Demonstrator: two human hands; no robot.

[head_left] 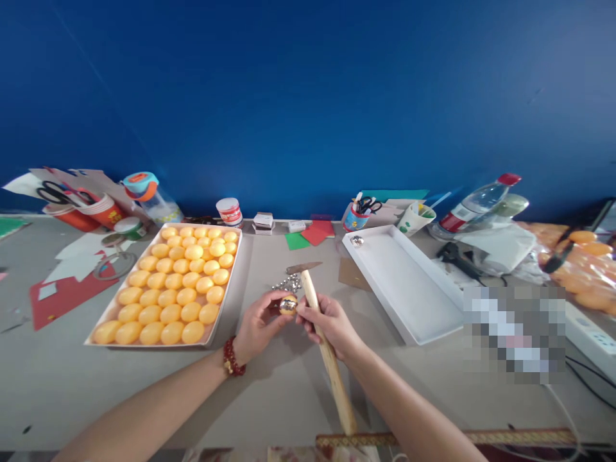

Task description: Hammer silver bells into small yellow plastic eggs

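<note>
My left hand (262,324) pinches a small orange ball (289,300) whose side is covered with shiny silver studs. Just to its right, my right hand (332,324) is closed around the wooden handle of a hammer (332,366); its thumb and forefinger tips come close to the ball, and anything tiny between them is too small to make out. The hammer's head points away from me, beside a loose pile of silver studs (289,283) on the table. At left, a shallow white box (214,330) holds rows of plain orange balls (171,299). One silver-covered ball (357,241) lies in the far left corner of another white box (409,289).
Along the blue wall stand paper cups with scissors (108,210), a lidded bottle (151,199), a tub (230,211) and a pen cup (356,220). Coloured paper (317,232) lies centrally. At right are a plastic bottle (476,205), a bag of orange balls (590,269) and a power strip (594,337).
</note>
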